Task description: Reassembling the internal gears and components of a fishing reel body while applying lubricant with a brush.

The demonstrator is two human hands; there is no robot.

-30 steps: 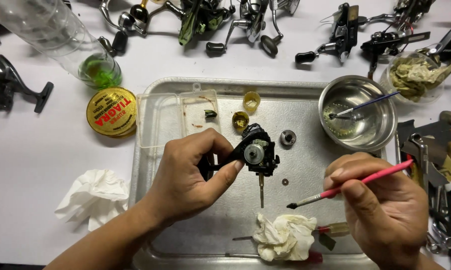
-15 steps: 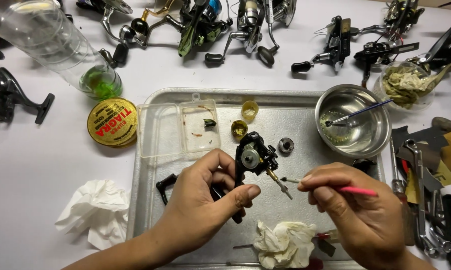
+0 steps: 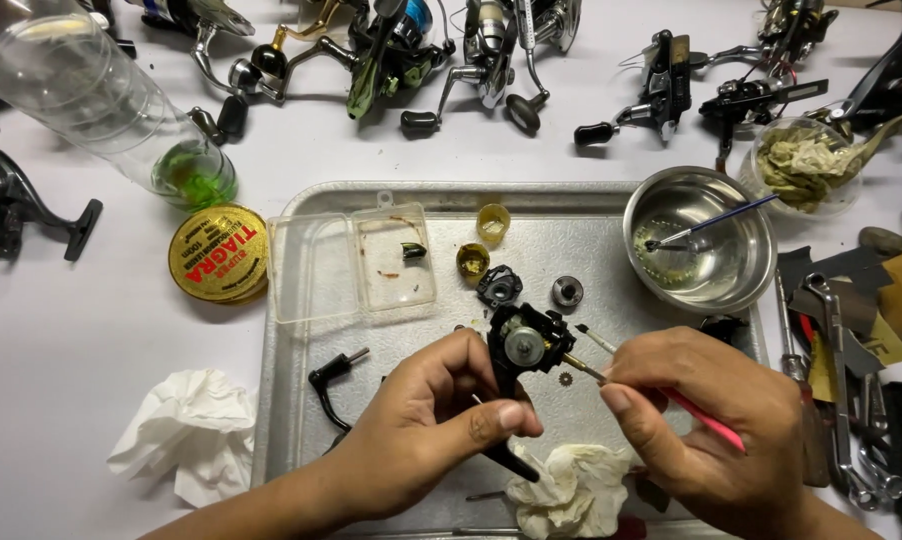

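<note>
Left hand grips black metal reel body.

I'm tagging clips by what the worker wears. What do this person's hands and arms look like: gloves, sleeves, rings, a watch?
Both hands are bare: no gloves on the left hand or the right hand. No rings show on the visible fingers, and no watch or band at either wrist. The forearms are uncovered as far as the picture's lower edge, with no sleeve in view. Nails are short and unpainted.

White tabletop filling the whole view, evenly lit, with soft shadows only; crowded along the far edge with fishing reels; metal tray at centre; crumpled tissue at left; hand tools piled at right; no wall, floor or window visible.
</note>
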